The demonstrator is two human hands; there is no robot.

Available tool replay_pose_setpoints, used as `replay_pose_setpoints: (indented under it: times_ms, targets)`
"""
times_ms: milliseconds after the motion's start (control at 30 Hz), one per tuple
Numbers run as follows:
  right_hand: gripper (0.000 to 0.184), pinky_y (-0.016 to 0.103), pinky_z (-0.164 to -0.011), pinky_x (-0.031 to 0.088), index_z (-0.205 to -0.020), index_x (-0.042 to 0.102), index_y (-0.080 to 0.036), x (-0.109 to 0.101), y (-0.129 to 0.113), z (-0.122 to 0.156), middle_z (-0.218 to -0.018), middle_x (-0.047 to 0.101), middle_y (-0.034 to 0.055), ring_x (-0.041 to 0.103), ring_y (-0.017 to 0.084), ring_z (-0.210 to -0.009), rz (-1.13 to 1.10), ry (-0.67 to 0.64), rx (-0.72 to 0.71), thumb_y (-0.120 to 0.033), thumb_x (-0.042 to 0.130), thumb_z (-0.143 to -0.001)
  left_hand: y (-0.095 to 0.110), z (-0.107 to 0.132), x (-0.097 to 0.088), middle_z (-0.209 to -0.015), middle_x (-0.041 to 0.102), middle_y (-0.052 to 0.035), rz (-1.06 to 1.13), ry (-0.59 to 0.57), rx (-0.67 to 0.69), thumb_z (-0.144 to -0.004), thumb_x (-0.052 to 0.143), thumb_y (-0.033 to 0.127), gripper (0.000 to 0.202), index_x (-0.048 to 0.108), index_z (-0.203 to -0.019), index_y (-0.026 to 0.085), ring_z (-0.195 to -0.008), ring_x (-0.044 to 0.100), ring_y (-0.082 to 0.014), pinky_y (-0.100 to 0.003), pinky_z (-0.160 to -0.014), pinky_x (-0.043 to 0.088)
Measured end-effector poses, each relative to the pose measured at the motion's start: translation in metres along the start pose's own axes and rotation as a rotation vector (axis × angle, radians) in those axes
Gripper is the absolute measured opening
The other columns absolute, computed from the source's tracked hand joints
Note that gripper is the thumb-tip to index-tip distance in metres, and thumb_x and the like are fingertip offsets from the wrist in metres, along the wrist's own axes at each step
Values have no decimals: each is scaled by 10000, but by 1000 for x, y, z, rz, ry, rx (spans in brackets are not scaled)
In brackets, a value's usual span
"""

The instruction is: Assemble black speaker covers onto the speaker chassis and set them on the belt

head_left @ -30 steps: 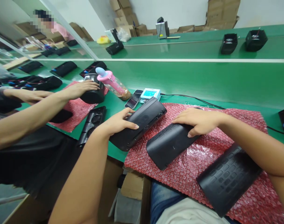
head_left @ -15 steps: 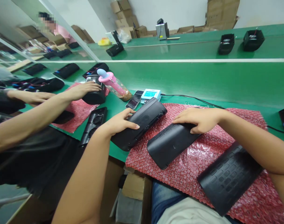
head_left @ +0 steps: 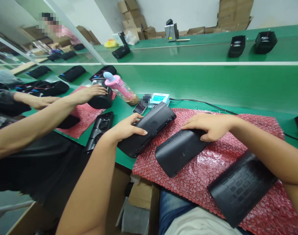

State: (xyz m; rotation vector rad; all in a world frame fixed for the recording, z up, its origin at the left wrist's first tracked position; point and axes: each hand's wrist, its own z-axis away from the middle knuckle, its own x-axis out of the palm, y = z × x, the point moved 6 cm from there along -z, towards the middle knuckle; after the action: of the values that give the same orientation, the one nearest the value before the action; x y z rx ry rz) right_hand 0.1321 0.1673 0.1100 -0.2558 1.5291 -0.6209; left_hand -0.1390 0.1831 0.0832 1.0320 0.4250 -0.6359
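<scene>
Together, the left hand [head_left: 125,129] gripped one black speaker housing [head_left: 149,129] overhanging the green surface [head_left: 212,86], and the right hand [head_left: 210,125] gripped another housing [head_left: 179,151] on red bubble wrap [head_left: 202,176]; the overhanging one might tip off if released.

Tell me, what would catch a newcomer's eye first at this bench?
Probably the red bubble-wrap sheet on the green bench, where the person's left hand and right hand each rest on a curved black plastic shell. Further left, a pink-capped clear bottle stands beside a co-worker's hand.
</scene>
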Motion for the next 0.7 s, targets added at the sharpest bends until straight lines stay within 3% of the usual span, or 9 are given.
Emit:
replay_pose_setpoints:
  times_ms: [700]
  targets:
    - [606, 513, -975, 420, -1235, 555, -92, -1, -1, 2, -1220, 593, 164, 547, 312, -1110, 5, 21, 13, -160, 545, -633, 4, 3, 2, -986, 603, -23, 1, -21, 12, -470, 780, 386, 665, 488, -1046, 229, -917, 615, -279, -373, -730, 517]
